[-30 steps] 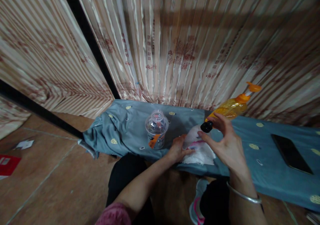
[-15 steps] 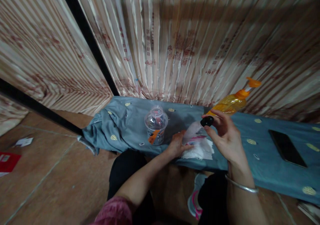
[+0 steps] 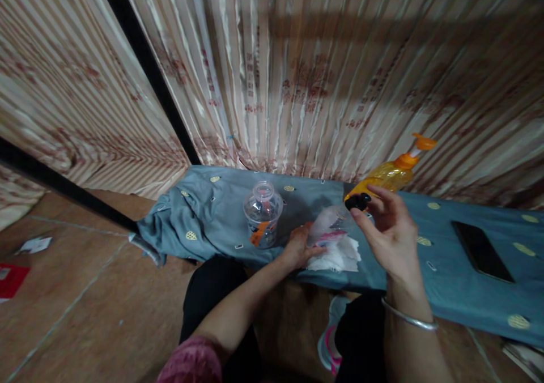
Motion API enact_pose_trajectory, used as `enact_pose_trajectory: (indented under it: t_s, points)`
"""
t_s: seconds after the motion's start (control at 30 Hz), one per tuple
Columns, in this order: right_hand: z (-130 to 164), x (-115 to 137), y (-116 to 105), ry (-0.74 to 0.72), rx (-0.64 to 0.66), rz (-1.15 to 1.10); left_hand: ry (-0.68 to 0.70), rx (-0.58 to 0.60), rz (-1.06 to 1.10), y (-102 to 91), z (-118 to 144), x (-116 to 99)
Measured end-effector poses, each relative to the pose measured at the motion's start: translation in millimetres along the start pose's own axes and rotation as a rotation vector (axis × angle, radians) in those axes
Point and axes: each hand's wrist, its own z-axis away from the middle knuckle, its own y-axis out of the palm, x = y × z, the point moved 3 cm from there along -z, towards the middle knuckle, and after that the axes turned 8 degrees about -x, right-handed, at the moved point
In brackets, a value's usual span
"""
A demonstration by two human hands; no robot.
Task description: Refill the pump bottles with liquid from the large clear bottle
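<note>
My left hand (image 3: 301, 247) is wrapped round a clear plastic bottle (image 3: 325, 227) with a pink marking, which tilts up to the right. Between the thumb and fingers of my right hand (image 3: 391, 227) is a black bottle cap (image 3: 358, 201), just off the bottle's neck. White tissue (image 3: 340, 255) lies under the bottle. Left of my left hand stands a clear plastic jar (image 3: 264, 216) with an orange label and an open top. A yellow pump bottle (image 3: 389, 176) with an orange pump is behind my right hand, its lower part hidden.
A blue-grey cloth (image 3: 221, 216) with yellow prints covers the low bench. On its right lies a dark phone (image 3: 482, 251). A pleated curtain (image 3: 293, 83) hangs behind, with black poles (image 3: 148, 71) at left. A red packet (image 3: 12, 280) is on the floor.
My right hand has moved the black cap slightly up and right, away from the bottle's neck, and turned it. My left hand keeps its hold on the bottle. The view has shifted slightly.
</note>
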Motion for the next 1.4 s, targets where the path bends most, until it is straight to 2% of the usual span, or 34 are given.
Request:
enact_pose_trajectory:
  t_s: [0.13, 0.23, 0.33, 0.4, 0.5, 0.7, 0.87, 1.07, 1.23, 1.3, 1.4]
  points:
    - [-8, -20, -21, 0.032, -0.076, 0.052, -0.009, -0.003, 0.015, -1.0, 1, -1]
    - [-5, -58, -40, 0.11, -0.038, 0.199, -0.02, -0.021, 0.015, -1.8, 1, -3]
    - [10, -103, -50, 0.239, 0.026, 0.378, -0.036, -0.037, 0.014, -2.0, 0, -5]
    - [22, -128, -50, 0.311, 0.06, 0.482, -0.04, -0.042, 0.022, -1.8, -1, -6]
    - [32, -154, -43, 0.348, 0.098, 0.594, -0.054, -0.049, 0.027, -2.1, -1, -6]
    - [33, -179, -30, 0.325, 0.144, 0.697, -0.063, -0.055, 0.053, -4.5, 0, -7]
    - [38, -184, -30, 0.291, 0.128, 0.717, -0.075, -0.042, 0.031, -6.2, 0, -9]
    - [39, -173, -39, 0.24, 0.018, 0.687, 0.036, -0.085, 0.02, -21.6, 16, -17]
    - [47, -151, -48, 0.198, -0.115, 0.614, 0.078, -0.174, 0.048, -51.0, 53, -33]
    - [56, -139, -52, 0.18, -0.164, 0.578, 0.087, -0.182, 0.078, -66.1, 71, -43]
    - [80, -114, -57, 0.163, -0.213, 0.525, 0.075, -0.261, 0.115, -94.5, 97, -54]
